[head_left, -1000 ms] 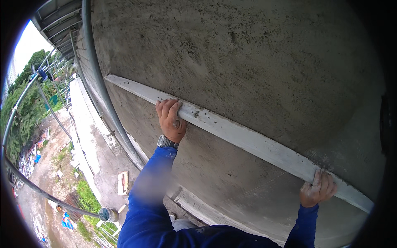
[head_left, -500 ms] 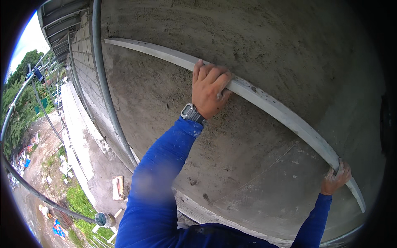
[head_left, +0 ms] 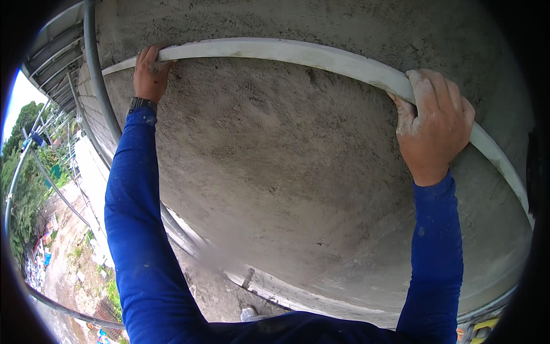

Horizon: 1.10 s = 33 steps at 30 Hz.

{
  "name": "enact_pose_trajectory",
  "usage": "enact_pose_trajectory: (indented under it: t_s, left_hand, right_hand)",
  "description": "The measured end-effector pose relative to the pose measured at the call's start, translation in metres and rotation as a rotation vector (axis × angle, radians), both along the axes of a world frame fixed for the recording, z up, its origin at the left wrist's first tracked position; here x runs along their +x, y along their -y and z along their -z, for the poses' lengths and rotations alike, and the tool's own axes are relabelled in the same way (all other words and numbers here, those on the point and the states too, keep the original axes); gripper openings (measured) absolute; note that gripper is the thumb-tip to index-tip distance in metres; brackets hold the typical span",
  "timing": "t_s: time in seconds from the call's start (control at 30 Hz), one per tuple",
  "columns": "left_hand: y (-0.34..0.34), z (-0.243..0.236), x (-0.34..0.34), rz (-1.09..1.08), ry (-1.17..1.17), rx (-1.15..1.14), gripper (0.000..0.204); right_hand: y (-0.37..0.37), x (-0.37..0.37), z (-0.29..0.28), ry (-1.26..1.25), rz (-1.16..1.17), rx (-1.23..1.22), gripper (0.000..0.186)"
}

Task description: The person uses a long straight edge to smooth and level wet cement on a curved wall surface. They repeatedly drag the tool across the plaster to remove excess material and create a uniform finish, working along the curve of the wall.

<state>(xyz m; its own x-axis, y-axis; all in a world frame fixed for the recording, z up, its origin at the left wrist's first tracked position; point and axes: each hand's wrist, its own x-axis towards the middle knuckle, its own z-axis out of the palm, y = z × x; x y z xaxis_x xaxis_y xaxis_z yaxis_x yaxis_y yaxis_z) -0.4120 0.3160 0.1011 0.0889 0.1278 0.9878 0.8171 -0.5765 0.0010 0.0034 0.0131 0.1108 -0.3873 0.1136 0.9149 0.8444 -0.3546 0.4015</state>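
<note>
Head view: white bar (head_left: 286,51) against the grey wall (head_left: 275,160), left hand (head_left: 150,74) and right hand (head_left: 438,123) both clamped on it.
The bar lies high on the wall, its long axis running left to right; it looks bowed, though the lens bends edges, so its true line cannot be told. Its left end points to the pole (head_left: 98,80) by the wall's left edge, whether touching or just short is unclear; its right end slopes down toward the picture's right rim. The left hand grips near the left end, the right hand on the right half, each with fingers over the upper edge and thumb below. Bare wall opens between the sleeves (head_left: 137,218), from the bar down to the ledge (head_left: 298,293) at the wall's foot; more wall shows above the bar.
</note>
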Motion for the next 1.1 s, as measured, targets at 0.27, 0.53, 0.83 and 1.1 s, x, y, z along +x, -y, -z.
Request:
enact_pose_trajectory:
  t_s: [0.27,0.53,0.83,1.1]
  left_hand:
    - [0.043,0.123,0.07,0.016,0.094,0.102,0.049]
    - [0.128,0.226,0.157,0.118,0.131,-0.041,0.044]
    - [0.236,0.289,0.228,0.262,0.147,-0.264,0.051]
    - [0.267,0.176,0.273,0.451,-0.049,-0.095,0.06]
  right_hand:
    - [0.056,0.072,0.098,0.063,0.055,-0.057,0.041]
    - [0.14,0.16,0.186,-0.004,0.066,-0.205,0.04]
    - [0.228,0.241,0.253,-0.165,0.118,-0.355,0.036]
    - [0.296,0.297,0.24,-0.305,0.203,-0.192,0.041]
